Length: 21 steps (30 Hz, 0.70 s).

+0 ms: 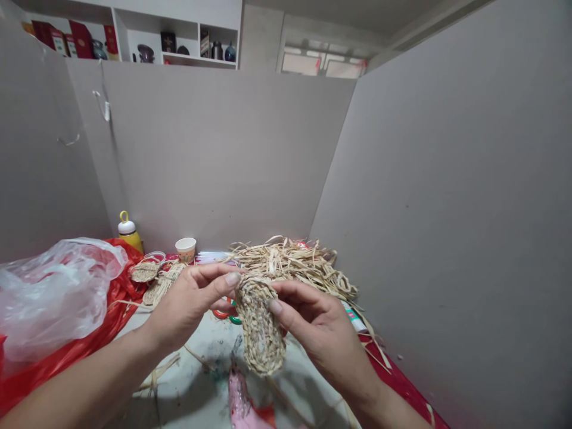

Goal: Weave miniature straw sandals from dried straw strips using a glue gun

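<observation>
A small oval mat of woven straw (260,329) hangs upright over the table, gripped by both hands. My left hand (193,298) pinches its top edge with thumb and fingers curled. From the right, my right hand (315,326) grips the same piece, thumb pressed on its front face. A heap of loose straw strips (292,263) lies just behind the hands. Under the mat a pink object (241,400) rests on the table.
A clear plastic bag (53,292) on red plastic sheeting (117,292) fills the left. Other woven straw pieces (154,277), a paper cup (186,249) and a yellow bottle (129,232) stand at the back. Grey partition walls (447,208) enclose the table closely.
</observation>
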Available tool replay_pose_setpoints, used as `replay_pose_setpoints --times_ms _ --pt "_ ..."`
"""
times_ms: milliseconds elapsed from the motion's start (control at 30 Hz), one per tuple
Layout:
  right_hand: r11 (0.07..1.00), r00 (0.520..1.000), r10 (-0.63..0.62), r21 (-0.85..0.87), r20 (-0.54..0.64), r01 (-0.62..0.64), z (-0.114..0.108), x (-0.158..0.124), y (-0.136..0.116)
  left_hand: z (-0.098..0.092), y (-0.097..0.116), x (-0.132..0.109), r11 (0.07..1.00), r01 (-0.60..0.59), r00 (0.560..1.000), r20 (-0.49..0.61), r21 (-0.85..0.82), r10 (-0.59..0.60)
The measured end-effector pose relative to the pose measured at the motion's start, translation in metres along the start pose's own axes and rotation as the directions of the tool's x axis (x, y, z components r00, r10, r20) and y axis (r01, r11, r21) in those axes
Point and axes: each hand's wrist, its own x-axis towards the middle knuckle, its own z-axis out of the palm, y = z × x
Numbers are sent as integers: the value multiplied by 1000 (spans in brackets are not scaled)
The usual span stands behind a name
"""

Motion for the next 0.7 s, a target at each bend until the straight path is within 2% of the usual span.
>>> replay_pose_setpoints --times_ms 100,267,500,700 --pt "1000 999 -9 1 54 9 0 0 0 1 -1 2 999 36 999 -38 -3 -37" --pt "1000 994 10 -4 109 -10 1 0 -3 -1 -5 5 998 55 998 -25 7 -54" --pt "993 999 47 111 24 -50 4 2 2 -2 -4 4 996 59 998 11 72 -60" --pt "997 986 29 71 -164 -17 4 6 6 1 -8 7 985 153 987 27 80 -155"
